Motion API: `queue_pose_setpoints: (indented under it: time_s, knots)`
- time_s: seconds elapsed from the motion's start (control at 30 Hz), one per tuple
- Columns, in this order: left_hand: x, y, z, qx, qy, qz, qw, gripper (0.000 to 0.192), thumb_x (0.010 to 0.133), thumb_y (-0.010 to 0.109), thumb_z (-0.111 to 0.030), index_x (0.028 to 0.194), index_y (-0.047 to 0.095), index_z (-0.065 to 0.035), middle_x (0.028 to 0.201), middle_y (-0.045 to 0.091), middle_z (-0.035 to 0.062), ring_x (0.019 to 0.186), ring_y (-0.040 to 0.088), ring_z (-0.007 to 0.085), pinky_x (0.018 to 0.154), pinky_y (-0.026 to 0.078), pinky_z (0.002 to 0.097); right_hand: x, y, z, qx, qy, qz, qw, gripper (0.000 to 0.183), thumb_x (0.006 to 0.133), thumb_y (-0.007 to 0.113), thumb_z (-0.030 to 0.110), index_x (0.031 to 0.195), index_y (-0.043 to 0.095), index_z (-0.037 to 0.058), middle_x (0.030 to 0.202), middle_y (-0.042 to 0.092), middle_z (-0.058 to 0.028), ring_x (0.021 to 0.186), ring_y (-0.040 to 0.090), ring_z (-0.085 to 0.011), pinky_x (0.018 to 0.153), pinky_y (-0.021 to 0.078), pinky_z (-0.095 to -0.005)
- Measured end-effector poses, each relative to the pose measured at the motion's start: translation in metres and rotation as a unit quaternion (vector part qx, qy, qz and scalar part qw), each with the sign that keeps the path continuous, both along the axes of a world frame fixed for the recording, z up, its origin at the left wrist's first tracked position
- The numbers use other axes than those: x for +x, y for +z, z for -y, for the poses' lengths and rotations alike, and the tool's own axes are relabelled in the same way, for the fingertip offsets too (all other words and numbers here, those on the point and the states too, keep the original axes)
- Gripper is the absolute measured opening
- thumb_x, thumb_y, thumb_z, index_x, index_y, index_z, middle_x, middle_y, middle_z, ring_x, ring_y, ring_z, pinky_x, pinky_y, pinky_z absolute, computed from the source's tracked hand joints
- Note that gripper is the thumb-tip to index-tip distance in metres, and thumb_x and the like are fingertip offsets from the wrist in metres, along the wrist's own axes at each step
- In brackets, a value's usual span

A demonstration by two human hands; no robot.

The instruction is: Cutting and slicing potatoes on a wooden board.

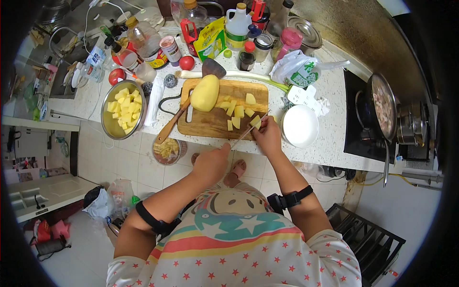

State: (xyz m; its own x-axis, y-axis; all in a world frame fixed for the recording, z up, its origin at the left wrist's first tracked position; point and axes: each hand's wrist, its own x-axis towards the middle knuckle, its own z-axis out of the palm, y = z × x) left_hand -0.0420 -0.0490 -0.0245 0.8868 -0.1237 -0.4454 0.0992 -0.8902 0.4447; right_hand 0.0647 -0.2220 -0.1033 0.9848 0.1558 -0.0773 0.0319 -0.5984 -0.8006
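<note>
My left hand (211, 163) grips the handle of a kitchen knife (245, 134), its thin blade slanting up and right over the front right of the wooden cutting board (200, 127). Beside the blade, my right hand (268, 137) has its fingertips on a potato piece (255, 122) at the board's right edge. Several cut potato chunks (236, 122) are scattered on the board's right half. A whole peeled potato (205, 93) lies at the left. Next to it, a wooden-handled utensil (172, 123) leans across the board's left end.
Left stands a metal bowl (142, 118) of potato chunks (124, 107); right, a white bowl (300, 126). A leek (233, 74), tomatoes (187, 63), bottles and jars line the back. A pan (383, 104) of food sits on the stove. A peelings container (166, 150) is below the counter edge.
</note>
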Motion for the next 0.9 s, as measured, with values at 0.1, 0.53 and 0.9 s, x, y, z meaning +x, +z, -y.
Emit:
queue_pose_setpoints:
  time_s: [0.1,0.53,0.9]
  knots:
    - [0.001,0.000,0.004,0.008,-0.001,-0.011,1.000,0.050,0.061,0.074,-0.009,0.098,0.041,-0.0024,0.077,0.063,0.0163,0.078,0.062,0.0353,0.064,0.049,0.0435,0.001,0.005,-0.002,-0.014,-0.002,0.005,1.000,0.030,0.066,0.071,0.007,0.085,0.049,0.0007,0.071,0.056,-0.0112,0.060,0.057,-0.0231,0.057,0.0461,-0.0331]
    - [0.022,-0.007,0.010,-0.017,0.027,-0.011,0.999,0.024,0.078,0.052,-0.007,0.099,0.043,0.0001,0.080,0.062,0.0226,0.079,0.062,0.0376,0.066,0.049,0.0456,0.005,0.001,-0.006,-0.027,-0.004,0.006,1.000,0.029,0.067,0.067,0.005,0.088,0.048,0.0003,0.077,0.058,-0.0155,0.071,0.059,-0.0307,0.063,0.0470,-0.0370]
    - [0.002,0.010,-0.014,-0.007,0.098,0.050,0.994,0.019,0.081,0.050,-0.010,0.095,0.043,0.0010,0.071,0.060,0.0233,0.067,0.060,0.0402,0.059,0.047,0.0496,0.046,-0.008,-0.016,-0.014,0.014,0.057,0.998,0.032,0.074,0.053,0.001,0.105,0.057,0.0038,0.105,0.059,-0.0185,0.092,0.058,-0.0339,0.082,0.0457,-0.0402]
